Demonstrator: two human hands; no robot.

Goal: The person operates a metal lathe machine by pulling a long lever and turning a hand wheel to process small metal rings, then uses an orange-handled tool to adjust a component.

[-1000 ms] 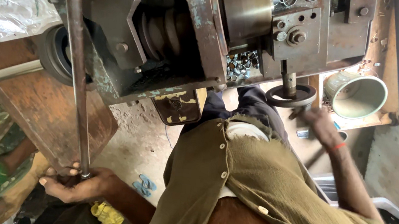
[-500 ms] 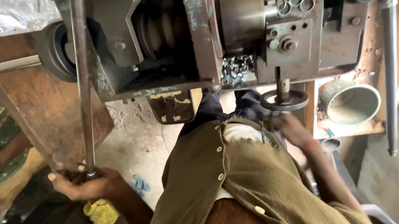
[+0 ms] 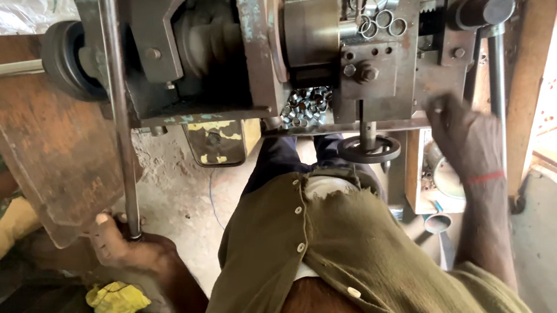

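Gripping the long steel lever point(image 3: 117, 99) at its low end, your left hand point(image 3: 130, 252) is closed; your right hand point(image 3: 468, 135) rests loosely open against the greasy machine point(image 3: 251, 38), beside the bench edge.

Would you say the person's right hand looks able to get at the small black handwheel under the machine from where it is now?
Probably yes. The right hand rests on the machine just above and to the side of the handwheel, and nothing seems to lie between them.
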